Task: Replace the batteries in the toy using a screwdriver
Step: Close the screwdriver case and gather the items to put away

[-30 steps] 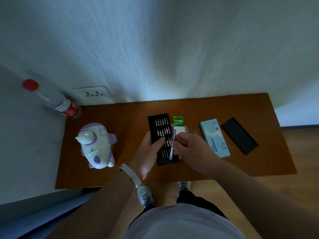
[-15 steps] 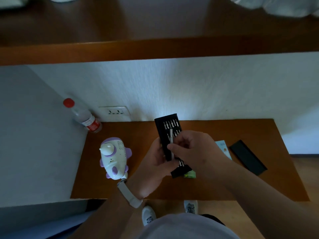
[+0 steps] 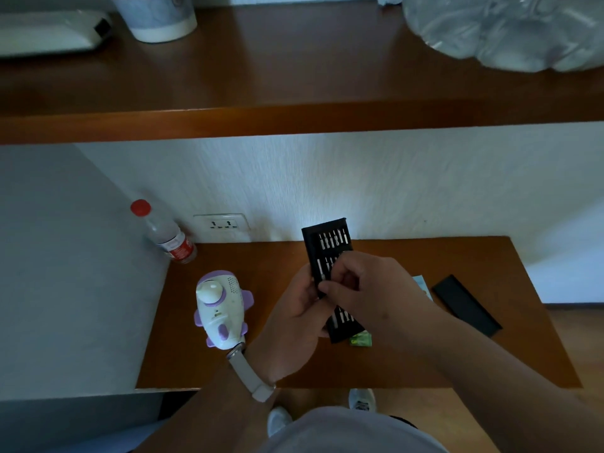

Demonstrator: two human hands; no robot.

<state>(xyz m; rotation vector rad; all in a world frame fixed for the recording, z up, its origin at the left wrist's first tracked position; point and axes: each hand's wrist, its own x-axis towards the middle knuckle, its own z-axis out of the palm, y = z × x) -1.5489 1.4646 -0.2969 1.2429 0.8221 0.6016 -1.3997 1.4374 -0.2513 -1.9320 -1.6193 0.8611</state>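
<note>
A white and purple toy [image 3: 222, 308] stands on the left part of the low brown table [image 3: 202, 364]. My left hand [image 3: 291, 325] grips a black tray of screwdriver bits [image 3: 327, 233] and holds it tilted above the table. My right hand [image 3: 369, 289] is curled over the middle of the tray and pinches the lower end of a thin silver screwdriver [image 3: 320, 269] that lies against the tray. Just below the tray, a corner of a green battery pack [image 3: 360, 340] shows; the rest of it is hidden.
A black lid [image 3: 465, 305] and a pale blue box [image 3: 423, 286] lie on the table's right part. A red-capped bottle [image 3: 166, 237] stands at the back left by a wall socket [image 3: 222, 225]. A wooden shelf [image 3: 294, 119] above carries a cup [image 3: 157, 18] and a plastic bag [image 3: 510, 27].
My left hand has lifted the bit tray off the table. The right hand stays on the screwdriver at the tray. The camera has tilted up, so the shelf is in view.
</note>
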